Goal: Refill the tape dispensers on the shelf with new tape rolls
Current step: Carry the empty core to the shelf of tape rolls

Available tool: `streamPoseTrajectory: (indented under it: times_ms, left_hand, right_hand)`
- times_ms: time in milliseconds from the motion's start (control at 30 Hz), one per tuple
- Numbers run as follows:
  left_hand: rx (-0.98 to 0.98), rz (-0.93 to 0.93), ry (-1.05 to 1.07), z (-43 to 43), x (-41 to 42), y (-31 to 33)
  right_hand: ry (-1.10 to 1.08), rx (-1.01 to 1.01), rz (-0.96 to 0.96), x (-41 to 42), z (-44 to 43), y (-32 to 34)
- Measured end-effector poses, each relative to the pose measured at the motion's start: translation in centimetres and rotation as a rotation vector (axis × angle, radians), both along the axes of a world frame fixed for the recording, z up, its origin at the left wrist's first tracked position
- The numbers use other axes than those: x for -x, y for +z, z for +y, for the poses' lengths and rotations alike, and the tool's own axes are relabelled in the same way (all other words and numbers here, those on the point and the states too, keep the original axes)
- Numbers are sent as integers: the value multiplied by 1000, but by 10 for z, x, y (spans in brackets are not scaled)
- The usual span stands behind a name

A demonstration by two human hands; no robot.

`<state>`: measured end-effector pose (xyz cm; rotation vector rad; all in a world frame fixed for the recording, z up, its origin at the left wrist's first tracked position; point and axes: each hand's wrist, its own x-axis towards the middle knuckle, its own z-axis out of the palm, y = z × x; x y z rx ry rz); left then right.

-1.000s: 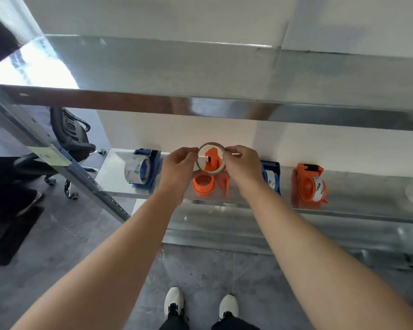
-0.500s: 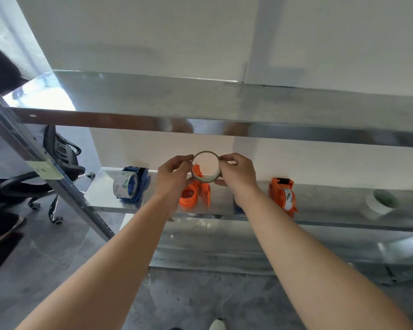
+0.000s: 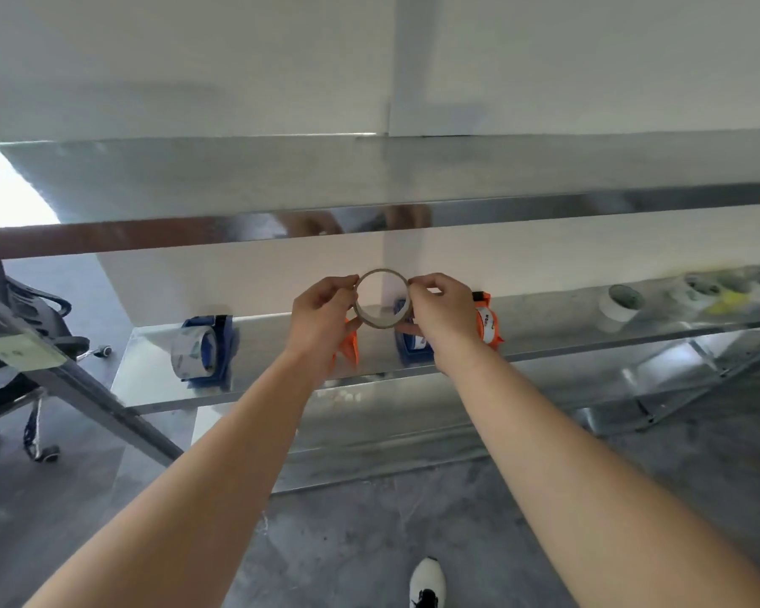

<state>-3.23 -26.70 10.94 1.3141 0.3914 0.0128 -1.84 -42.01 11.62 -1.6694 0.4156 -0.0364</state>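
Pinching the thin tape roll (image 3: 380,321) at 9 and 3 o'clock, left hand (image 3: 321,318) and right hand (image 3: 444,315) hold it before the shelf (image 3: 281,344); probably best to find its loose end, then load the orange dispenser (image 3: 347,349) at 7 o'clock.

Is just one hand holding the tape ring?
No, the left hand and the right hand both pinch the tape ring by its sides.

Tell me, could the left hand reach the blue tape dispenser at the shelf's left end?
Probably yes: bare metal shelf lies between the left hand and the blue tape dispenser with its clear roll. That hand pinches a thin brown cardboard ring, so it would need to let go first.
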Motion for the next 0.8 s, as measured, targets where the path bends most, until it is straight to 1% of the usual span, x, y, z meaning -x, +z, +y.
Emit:
streamPoseTrajectory:
  times_ms: [267,400,567,700,800]
  left_hand:
    - [-33,7,-86,-43,2,7]
    - [-54,-10,-109,-76,1,11]
    - [-104,-13,-135,-132,0,14]
    - [-101,-20,-154,-184,-3,13]
    - [-88,-42,-146,-223,-4,13]
  right_hand:
    - [-84,75,-18,8,-46,2]
    - [-116,22,-23,12,-78,4]
    - [-131,9,-31,16,-136,6]
    - [-157,53,-22,10,-188,0]
    - [-171,-12,-24,7,-228,-3]
